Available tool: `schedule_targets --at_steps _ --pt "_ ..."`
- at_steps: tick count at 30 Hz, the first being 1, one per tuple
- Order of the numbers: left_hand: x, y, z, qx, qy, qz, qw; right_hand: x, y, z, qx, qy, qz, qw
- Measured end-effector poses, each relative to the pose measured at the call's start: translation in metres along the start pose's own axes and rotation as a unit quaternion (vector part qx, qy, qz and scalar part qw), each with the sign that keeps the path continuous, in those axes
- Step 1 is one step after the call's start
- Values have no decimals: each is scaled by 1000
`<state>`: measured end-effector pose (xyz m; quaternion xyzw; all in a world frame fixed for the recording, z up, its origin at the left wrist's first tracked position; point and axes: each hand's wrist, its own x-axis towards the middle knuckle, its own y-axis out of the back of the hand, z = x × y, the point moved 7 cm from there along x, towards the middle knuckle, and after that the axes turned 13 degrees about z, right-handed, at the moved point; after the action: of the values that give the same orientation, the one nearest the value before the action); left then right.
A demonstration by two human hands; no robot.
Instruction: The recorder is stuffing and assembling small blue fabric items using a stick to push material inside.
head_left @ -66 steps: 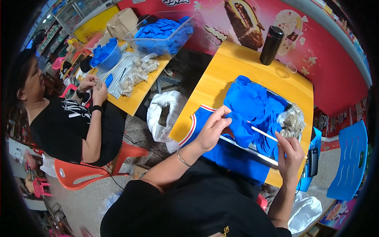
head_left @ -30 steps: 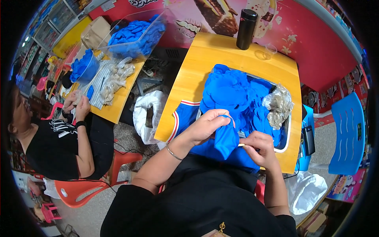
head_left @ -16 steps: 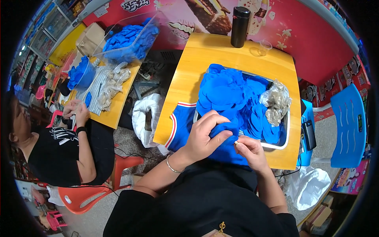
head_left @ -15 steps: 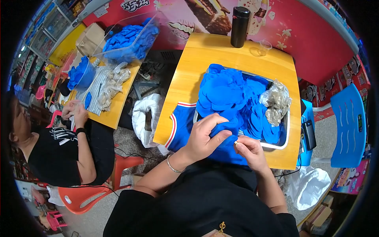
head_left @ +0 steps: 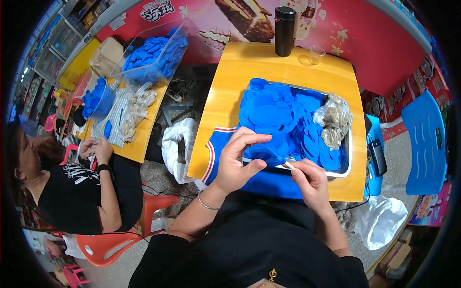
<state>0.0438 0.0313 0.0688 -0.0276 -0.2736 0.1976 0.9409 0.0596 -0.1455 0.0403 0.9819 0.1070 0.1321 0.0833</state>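
Observation:
My left hand (head_left: 235, 165) is over the near left part of the metal tray (head_left: 349, 165), its thumb and forefinger spread apart. Just past those fingers is a curled blue fabric piece (head_left: 268, 154); whether the hidden fingers touch it I cannot tell. My right hand (head_left: 311, 181) is closed in a pinch on a thin pale strip (head_left: 287, 166) at the right edge of that piece. Flat round blue fabric pieces (head_left: 266, 108) fill the tray in heaps. A clear plastic bag (head_left: 333, 117) with beige contents lies on them at the right.
Blue cloth with striped trim (head_left: 211, 156) lies under my hands. A black flask (head_left: 285, 31) and clear cup (head_left: 316, 54) stand at the table's back. Leftward, a co-worker (head_left: 72, 192) sits by a table with a bin of blue pieces (head_left: 156, 55). A blue chair (head_left: 422, 144) stands right.
My left thumb and forefinger have spread away from the blue piece, which they pressed before. The pale strip in my right hand shows more. The view has shifted slightly.

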Motion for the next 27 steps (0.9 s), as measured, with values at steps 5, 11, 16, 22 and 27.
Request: schedule_targets --at_steps 5,11,16,22,27 --pt "-4 2 4 17 -40 -11 999 0 -3 -19 -53 38 12 998" --pt "-18 8 -23 -90 46 54 993 -16 -28 11 205 -149 -94 963" --pt "-23 4 -29 -147 90 71 982 -30 -38 26 294 -258 -130 911" --pt "-24 0 -32 -195 124 78 970 -35 -41 33 307 -276 -132 901" --pt "-14 6 -21 -85 76 65 991 -6 -7 6 -28 0 -13 1000"
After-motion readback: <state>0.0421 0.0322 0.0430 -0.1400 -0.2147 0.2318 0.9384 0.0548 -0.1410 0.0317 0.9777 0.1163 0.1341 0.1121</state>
